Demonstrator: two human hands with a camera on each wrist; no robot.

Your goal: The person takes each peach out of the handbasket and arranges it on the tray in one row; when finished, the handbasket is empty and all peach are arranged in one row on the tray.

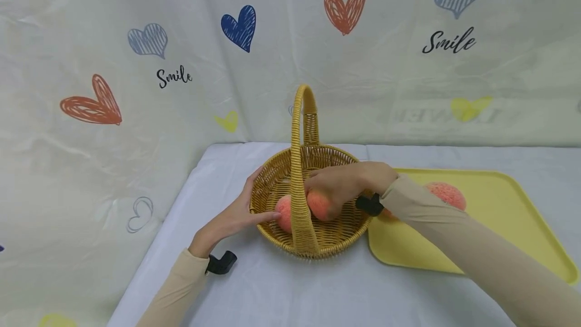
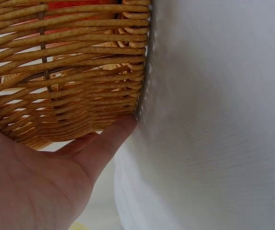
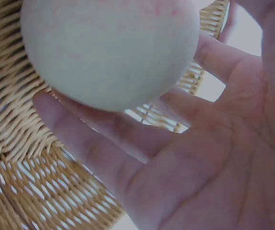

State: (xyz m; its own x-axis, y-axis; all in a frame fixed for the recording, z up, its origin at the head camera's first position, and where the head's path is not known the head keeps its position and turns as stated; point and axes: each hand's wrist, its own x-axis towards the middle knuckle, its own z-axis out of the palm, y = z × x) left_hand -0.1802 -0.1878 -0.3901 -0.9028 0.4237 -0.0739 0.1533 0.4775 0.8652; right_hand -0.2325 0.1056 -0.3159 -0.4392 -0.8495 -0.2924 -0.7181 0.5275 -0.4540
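Evidently the work is partway along: one coral-pink, rough-textured ball [image 1: 283, 214] lies inside the brown wicker basket [image 1: 304, 233] at the frame's centre, and the right hand [image 1: 340, 181] clasps a second ball [image 1: 320, 206] there. A third ball [image 1: 447, 195] sits on the yellow rectangular tray [image 1: 504, 231] at right, seemingly left to handle. The left hand [image 1: 236, 216] grips the basket's left rim. "Smile" appears twice on the white printed backdrop [image 1: 272, 90], upper left and upper right; faint reversed lettering at right is unclear.
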